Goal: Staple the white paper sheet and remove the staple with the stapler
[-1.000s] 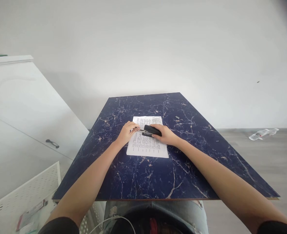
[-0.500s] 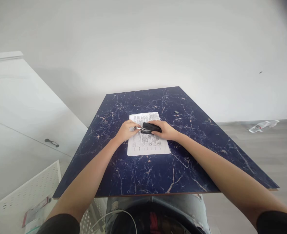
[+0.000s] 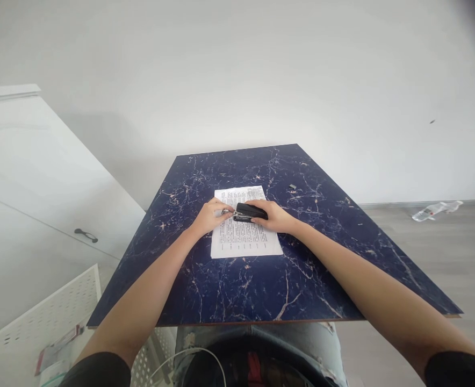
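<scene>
A black stapler (image 3: 245, 212) is held above the printed sheets (image 3: 247, 244), which lie on the blue marbled table (image 3: 237, 293). My right hand (image 3: 275, 216) grips the stapler from the right, thumb below and fingers over the top. My left hand (image 3: 211, 217) is closed in a pinch at the stapler's left end, thumb and forefinger on a small silver metal part that sticks out there. The fingers hide most of that metal part. Whether the stapler touches the paper I cannot tell.
A small grey piece (image 3: 293, 187), perhaps a strip of staples, lies on the table right of the sheets. A white cabinet (image 3: 40, 204) and a perforated white basket (image 3: 60, 301) stand at left. A clear plastic bottle (image 3: 434, 210) is on the floor at right.
The silver metal part between my left fingers shows less than before, more covered by the fingers or further into the stapler. Both hands stay almost in place.
</scene>
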A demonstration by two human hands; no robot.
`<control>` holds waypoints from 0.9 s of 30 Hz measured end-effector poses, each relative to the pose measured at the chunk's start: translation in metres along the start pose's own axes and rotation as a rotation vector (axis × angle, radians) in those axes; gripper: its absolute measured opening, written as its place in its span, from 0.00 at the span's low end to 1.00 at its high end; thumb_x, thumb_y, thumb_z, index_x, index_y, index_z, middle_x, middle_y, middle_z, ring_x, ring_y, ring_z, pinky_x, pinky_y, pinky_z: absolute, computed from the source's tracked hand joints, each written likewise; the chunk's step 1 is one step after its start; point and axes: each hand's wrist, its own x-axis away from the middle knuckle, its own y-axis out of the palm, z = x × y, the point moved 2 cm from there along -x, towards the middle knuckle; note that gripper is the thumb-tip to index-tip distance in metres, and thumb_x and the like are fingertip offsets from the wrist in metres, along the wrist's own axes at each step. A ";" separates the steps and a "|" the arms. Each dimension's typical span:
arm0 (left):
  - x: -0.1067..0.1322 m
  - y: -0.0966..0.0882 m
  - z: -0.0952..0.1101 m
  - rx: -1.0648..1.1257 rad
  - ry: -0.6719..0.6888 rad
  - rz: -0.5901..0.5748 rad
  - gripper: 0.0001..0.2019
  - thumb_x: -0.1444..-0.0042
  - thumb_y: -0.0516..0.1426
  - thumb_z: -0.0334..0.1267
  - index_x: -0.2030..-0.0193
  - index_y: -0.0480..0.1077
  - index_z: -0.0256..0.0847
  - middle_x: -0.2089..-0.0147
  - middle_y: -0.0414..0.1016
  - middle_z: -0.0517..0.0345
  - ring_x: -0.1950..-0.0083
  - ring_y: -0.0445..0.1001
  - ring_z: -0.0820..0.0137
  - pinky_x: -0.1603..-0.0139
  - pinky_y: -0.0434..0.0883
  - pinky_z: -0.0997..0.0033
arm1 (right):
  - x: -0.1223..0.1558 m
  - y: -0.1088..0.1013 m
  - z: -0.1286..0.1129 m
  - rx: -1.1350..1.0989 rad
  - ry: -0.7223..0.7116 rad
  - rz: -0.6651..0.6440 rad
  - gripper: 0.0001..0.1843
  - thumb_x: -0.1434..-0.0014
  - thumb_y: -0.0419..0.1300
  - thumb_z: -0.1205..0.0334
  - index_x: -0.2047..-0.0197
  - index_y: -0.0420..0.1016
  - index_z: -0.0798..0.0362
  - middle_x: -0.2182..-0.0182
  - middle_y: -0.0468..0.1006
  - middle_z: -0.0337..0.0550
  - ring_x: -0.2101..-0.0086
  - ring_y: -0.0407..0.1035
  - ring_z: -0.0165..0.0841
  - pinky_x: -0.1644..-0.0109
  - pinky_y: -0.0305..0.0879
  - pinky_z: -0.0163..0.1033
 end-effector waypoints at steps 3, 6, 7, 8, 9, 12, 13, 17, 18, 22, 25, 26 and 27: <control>0.000 0.000 0.002 -0.017 -0.002 -0.024 0.07 0.37 0.65 0.38 0.54 0.84 0.47 0.58 0.82 0.52 0.52 0.78 0.61 0.49 0.76 0.57 | 0.000 0.000 0.000 0.007 0.003 -0.003 0.29 0.35 0.63 0.60 0.31 0.69 0.48 0.41 0.80 0.51 0.45 0.76 0.47 0.41 0.72 0.56; -0.001 0.000 0.003 -0.015 -0.004 -0.031 0.06 0.37 0.65 0.38 0.55 0.84 0.47 0.57 0.83 0.52 0.51 0.78 0.60 0.47 0.75 0.56 | 0.000 0.000 0.001 0.010 0.004 0.002 0.29 0.35 0.63 0.60 0.31 0.69 0.48 0.41 0.80 0.51 0.45 0.76 0.47 0.40 0.72 0.54; -0.001 0.000 0.003 -0.016 -0.002 -0.036 0.06 0.37 0.65 0.38 0.55 0.84 0.47 0.57 0.83 0.52 0.51 0.78 0.60 0.47 0.75 0.56 | 0.000 0.000 0.001 0.010 0.004 0.002 0.29 0.35 0.63 0.59 0.31 0.69 0.48 0.41 0.80 0.51 0.45 0.76 0.46 0.40 0.72 0.54; -0.001 0.000 0.004 -0.018 0.004 -0.044 0.06 0.37 0.64 0.38 0.55 0.83 0.47 0.56 0.84 0.53 0.50 0.78 0.59 0.47 0.75 0.55 | 0.000 0.000 0.001 0.010 0.004 0.002 0.29 0.35 0.63 0.59 0.31 0.69 0.47 0.41 0.80 0.51 0.45 0.76 0.46 0.40 0.72 0.54; -0.001 0.000 0.004 -0.023 0.012 -0.052 0.07 0.37 0.64 0.38 0.55 0.83 0.47 0.56 0.84 0.53 0.50 0.78 0.59 0.46 0.75 0.54 | 0.000 0.000 0.001 0.012 0.004 0.002 0.29 0.35 0.63 0.59 0.31 0.69 0.47 0.41 0.80 0.51 0.45 0.76 0.46 0.40 0.72 0.54; 0.000 -0.003 0.006 -0.019 0.026 -0.077 0.09 0.37 0.61 0.33 0.54 0.82 0.46 0.54 0.85 0.53 0.49 0.78 0.59 0.44 0.75 0.52 | 0.000 0.001 0.001 0.020 0.009 0.004 0.30 0.35 0.63 0.59 0.31 0.69 0.47 0.40 0.80 0.51 0.44 0.76 0.47 0.40 0.71 0.55; 0.001 -0.005 0.005 -0.001 0.019 -0.093 0.12 0.38 0.60 0.30 0.51 0.82 0.45 0.53 0.85 0.53 0.48 0.79 0.59 0.42 0.74 0.51 | 0.000 0.001 0.002 0.023 0.014 0.003 0.30 0.35 0.63 0.59 0.31 0.69 0.47 0.40 0.80 0.51 0.44 0.76 0.47 0.39 0.71 0.55; 0.004 -0.015 -0.001 0.088 -0.031 -0.237 0.22 0.39 0.56 0.27 0.41 0.77 0.46 0.41 0.82 0.51 0.40 0.78 0.59 0.36 0.73 0.50 | 0.001 -0.002 0.002 0.009 0.036 -0.004 0.31 0.36 0.64 0.59 0.31 0.71 0.46 0.40 0.80 0.50 0.44 0.76 0.47 0.39 0.72 0.55; 0.005 -0.017 -0.004 0.110 -0.045 -0.277 0.21 0.38 0.56 0.29 0.40 0.77 0.47 0.40 0.81 0.51 0.39 0.78 0.59 0.36 0.73 0.51 | 0.001 -0.003 0.001 -0.007 0.040 -0.009 0.30 0.36 0.64 0.59 0.31 0.71 0.46 0.41 0.81 0.49 0.45 0.77 0.46 0.39 0.72 0.54; 0.008 -0.020 -0.011 0.216 -0.105 -0.360 0.17 0.34 0.57 0.32 0.42 0.79 0.49 0.40 0.82 0.53 0.40 0.80 0.61 0.36 0.75 0.55 | 0.003 -0.008 0.001 -0.081 0.057 -0.029 0.28 0.37 0.65 0.58 0.34 0.75 0.45 0.42 0.82 0.46 0.45 0.78 0.44 0.40 0.73 0.51; 0.006 -0.013 -0.007 0.253 -0.110 -0.362 0.16 0.35 0.59 0.32 0.43 0.79 0.49 0.43 0.83 0.52 0.42 0.81 0.61 0.38 0.76 0.56 | 0.004 -0.009 0.000 -0.088 0.082 -0.022 0.28 0.39 0.67 0.58 0.35 0.77 0.45 0.43 0.83 0.46 0.46 0.79 0.44 0.41 0.74 0.51; 0.005 -0.009 -0.005 0.253 -0.105 -0.341 0.15 0.36 0.60 0.32 0.44 0.79 0.48 0.44 0.84 0.52 0.43 0.82 0.62 0.39 0.76 0.57 | 0.003 -0.008 -0.001 -0.086 0.085 -0.019 0.29 0.39 0.67 0.58 0.35 0.77 0.45 0.44 0.83 0.46 0.47 0.79 0.44 0.41 0.74 0.50; 0.003 -0.005 -0.001 0.244 -0.097 -0.312 0.15 0.37 0.61 0.31 0.45 0.79 0.46 0.46 0.84 0.52 0.46 0.83 0.62 0.41 0.77 0.58 | 0.003 -0.007 -0.002 -0.087 0.082 -0.015 0.29 0.40 0.68 0.59 0.35 0.77 0.44 0.45 0.84 0.45 0.47 0.79 0.44 0.41 0.74 0.50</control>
